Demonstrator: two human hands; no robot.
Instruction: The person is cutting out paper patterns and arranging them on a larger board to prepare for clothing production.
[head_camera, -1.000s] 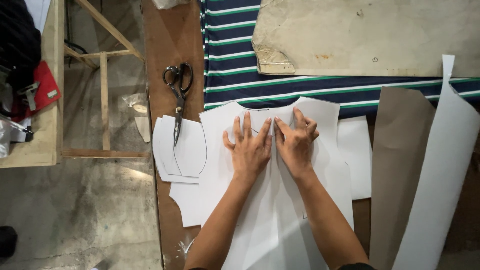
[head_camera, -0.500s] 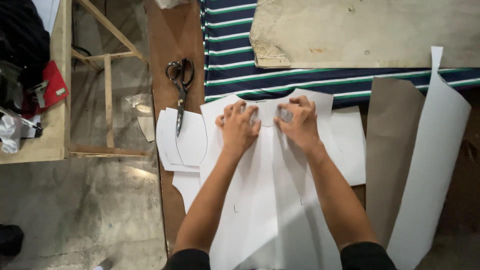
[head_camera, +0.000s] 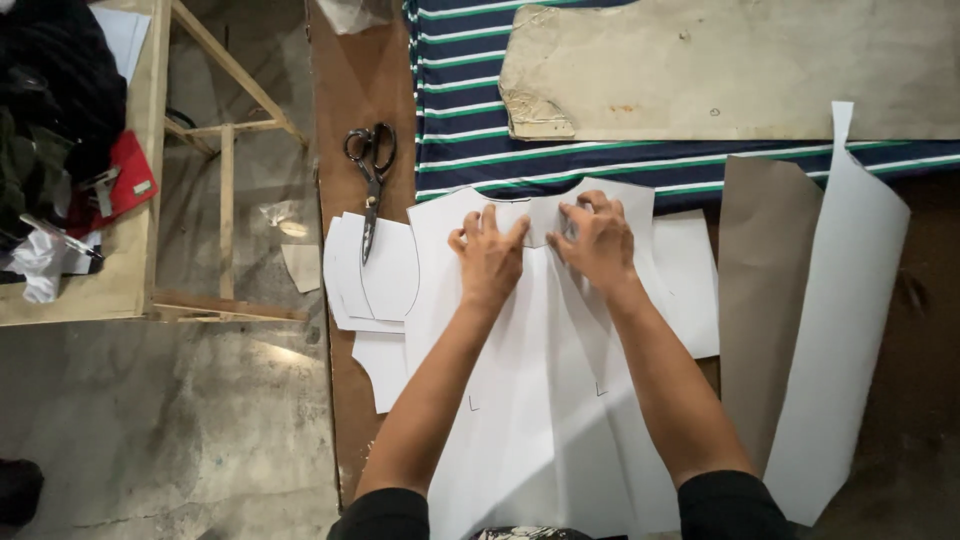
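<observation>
Where hands (head_camera: 545, 255) press, smooth white paper pattern (head_camera: 540, 400)

Both arms are stretched forward from the bottom of the view, bare from the short dark sleeves down to the wrists. The forearms are angled inward, so that the hands are brought close together — side by side, not overlapping. The left hand (head_camera: 489, 258) is laid palm down, its fingers spread and pointed away from the body, the thumb angled toward the other hand. The right hand (head_camera: 598, 243) is also turned palm down, though its fingers are bent at the knuckles (the tips are pressed downward). Both wrists are kept low and nearly straight — neither hand is closed around anything.
</observation>
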